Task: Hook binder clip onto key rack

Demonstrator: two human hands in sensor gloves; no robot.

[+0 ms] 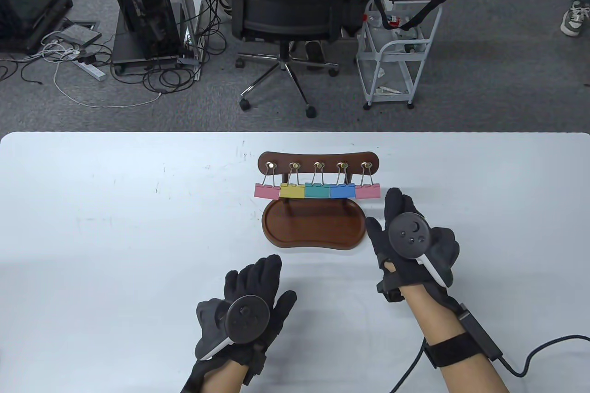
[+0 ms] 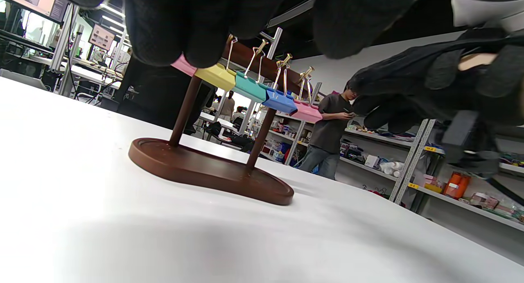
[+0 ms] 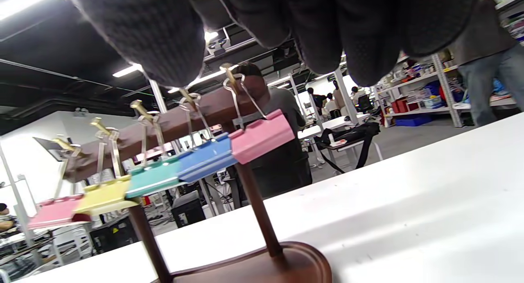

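Two gloved hands rest empty above the desk (image 1: 115,227): left hand (image 1: 244,305) nearest, right hand (image 1: 410,236) beside the key rack (image 1: 318,160). All five binder clips (image 1: 317,190) hang from its five hooks.

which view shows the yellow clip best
The table view: the yellow clip hangs in full on its hook. In the right wrist view it shows from below; in the left wrist view a finger partly covers it.

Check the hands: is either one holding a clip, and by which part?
Nothing held. Left hand and right hand are free; all five binder clips hang on the key rack.
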